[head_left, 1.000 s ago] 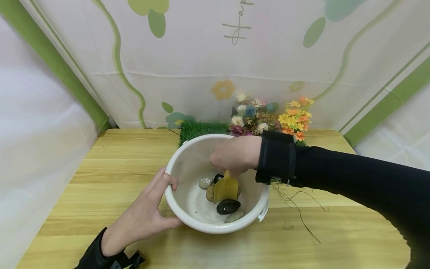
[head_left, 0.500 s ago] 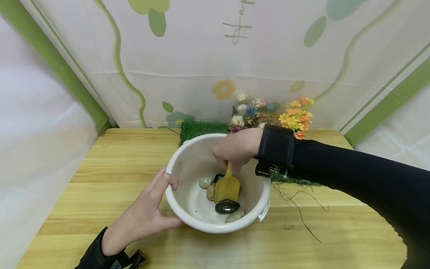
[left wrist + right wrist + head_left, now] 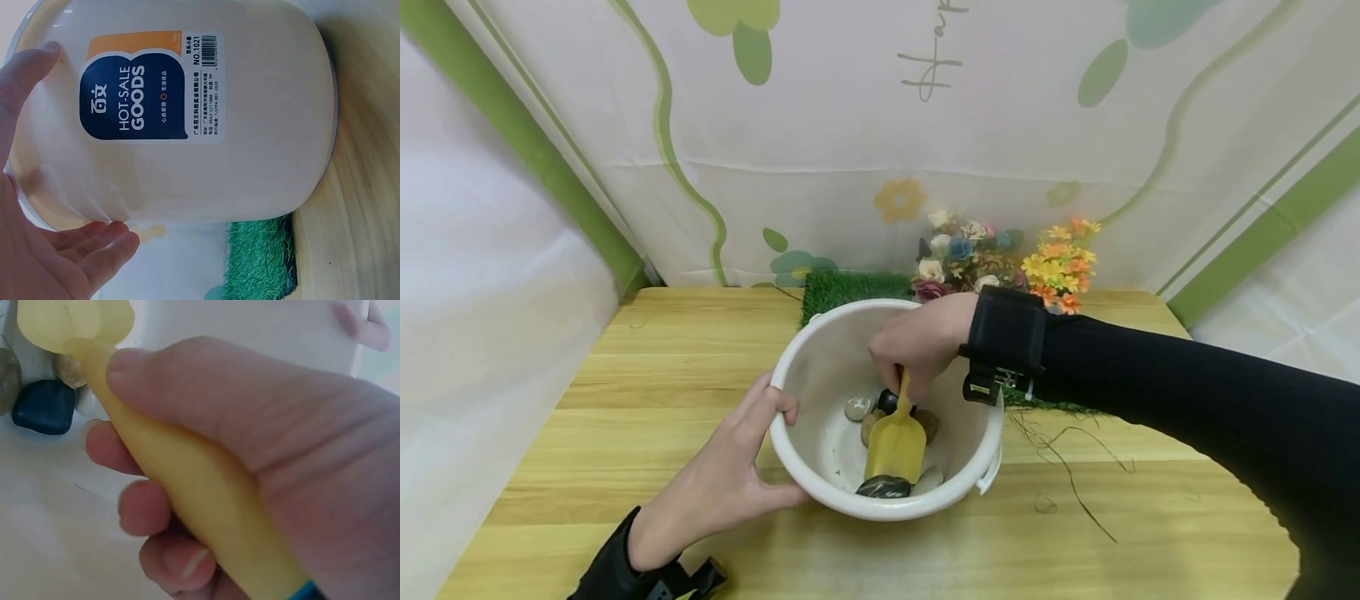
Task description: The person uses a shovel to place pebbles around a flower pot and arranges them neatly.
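Observation:
A white bucket stands on the table, several smooth stones lying on its floor. My left hand holds its left rim, one finger hooked over the edge and the thumb along the outer wall. Reaching inside, my right hand grips the handle of a small yellow shovel. The shovel's blade points toward the near wall, right against a dark, shiny stone. A pale stone lies to the right of the blade. Behind it are a black stone, brown stones and a grey stone.
Artificial grass lies behind the bucket, with mixed flowers and orange-yellow flowers at the back. Thin dark strands are scattered on the wooden table at right. A printed cloth hangs behind.
The shovel has moved toward the near side of the bucket, and the dark stone has shifted toward the near wall and left. The left hand and the bucket stay in place.

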`<state>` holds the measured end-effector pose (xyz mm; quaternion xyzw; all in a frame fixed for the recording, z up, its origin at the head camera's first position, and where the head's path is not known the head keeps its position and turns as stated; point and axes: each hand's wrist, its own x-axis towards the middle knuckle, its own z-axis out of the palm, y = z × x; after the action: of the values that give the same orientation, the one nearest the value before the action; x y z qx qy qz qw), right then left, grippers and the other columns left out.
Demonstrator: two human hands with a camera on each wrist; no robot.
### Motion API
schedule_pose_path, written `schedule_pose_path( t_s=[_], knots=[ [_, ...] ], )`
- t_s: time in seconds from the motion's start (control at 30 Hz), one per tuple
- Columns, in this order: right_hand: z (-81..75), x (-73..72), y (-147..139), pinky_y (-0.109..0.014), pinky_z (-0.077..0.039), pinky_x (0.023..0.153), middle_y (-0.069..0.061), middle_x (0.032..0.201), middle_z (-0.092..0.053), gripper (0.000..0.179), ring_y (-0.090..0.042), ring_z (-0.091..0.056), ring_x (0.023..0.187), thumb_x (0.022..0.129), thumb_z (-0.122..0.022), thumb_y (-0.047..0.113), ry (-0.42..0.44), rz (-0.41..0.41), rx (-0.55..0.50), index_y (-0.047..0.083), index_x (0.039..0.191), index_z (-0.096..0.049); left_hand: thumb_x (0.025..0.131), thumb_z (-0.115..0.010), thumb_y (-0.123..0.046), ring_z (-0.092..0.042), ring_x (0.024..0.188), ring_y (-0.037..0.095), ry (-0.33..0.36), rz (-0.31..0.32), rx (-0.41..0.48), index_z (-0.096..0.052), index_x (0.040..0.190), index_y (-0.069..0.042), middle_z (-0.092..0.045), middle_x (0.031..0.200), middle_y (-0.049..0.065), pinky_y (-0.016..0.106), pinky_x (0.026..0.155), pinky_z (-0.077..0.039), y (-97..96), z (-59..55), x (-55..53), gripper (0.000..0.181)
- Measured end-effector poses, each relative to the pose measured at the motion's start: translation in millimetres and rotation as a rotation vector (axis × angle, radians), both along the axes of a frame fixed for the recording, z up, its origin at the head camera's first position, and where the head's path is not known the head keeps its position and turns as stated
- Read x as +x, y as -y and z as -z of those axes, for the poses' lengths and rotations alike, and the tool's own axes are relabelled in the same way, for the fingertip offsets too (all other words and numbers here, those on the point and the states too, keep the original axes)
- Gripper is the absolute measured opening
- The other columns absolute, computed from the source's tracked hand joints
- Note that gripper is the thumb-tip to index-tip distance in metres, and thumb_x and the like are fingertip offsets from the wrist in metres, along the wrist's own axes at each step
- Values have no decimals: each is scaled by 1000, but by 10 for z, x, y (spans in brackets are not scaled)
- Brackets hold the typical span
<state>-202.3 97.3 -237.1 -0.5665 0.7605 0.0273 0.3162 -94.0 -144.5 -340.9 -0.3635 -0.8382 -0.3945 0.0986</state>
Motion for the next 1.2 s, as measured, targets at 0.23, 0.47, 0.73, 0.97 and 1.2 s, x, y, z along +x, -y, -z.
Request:
schedule_pose_path(
  t_s=[0.23,0.47,0.73,0.97,1.2],
  knots=[
    [36,-12,-8,-23,-25,54,8,53,-33,24,-8,-26,51,81,-66,12,36,-20,-10,14,58,-57,64,-79,-45,-38,120,23,6,6,5,-37,99,-15,-35,133,3,40,81,-47,2,-6,-3,62],
    [65,-18,4,-23,-25,54,9,52,-32,24,-7,-26,51,81,-66,14,45,-6,5,16,59,-58,64,-79,-46,-38,120,23,13,5,9,-37,99,-16,-35,134,3,40,80,-48,5,3,-6,62],
    [77,-42,-12,-24,-24,54,7,53,-28,29,-9,-23,50,83,-66,15,93,-29,-3,16,58,-51,64,-80,-45,-39,119,23,13,13,17,-37,98,-16,-35,133,4,40,80,-47,1,2,-8,62],
    [80,-51,-32,-23,-25,55,7,53,-34,23,-8,-26,51,81,-68,15,70,-31,-4,16,61,-58,62,-81,-42,-38,120,23,9,10,20,-37,98,-17,-34,136,4,40,80,-48,-4,5,-6,62],
    [50,-46,-55,-23,-28,55,9,54,-41,15,-7,-31,51,80,-68,14,55,-12,-3,16,66,-64,64,-79,-45,-37,120,22,32,-2,2,-36,98,-17,-34,134,3,38,80,-48,8,-1,-3,62]
  ],
)
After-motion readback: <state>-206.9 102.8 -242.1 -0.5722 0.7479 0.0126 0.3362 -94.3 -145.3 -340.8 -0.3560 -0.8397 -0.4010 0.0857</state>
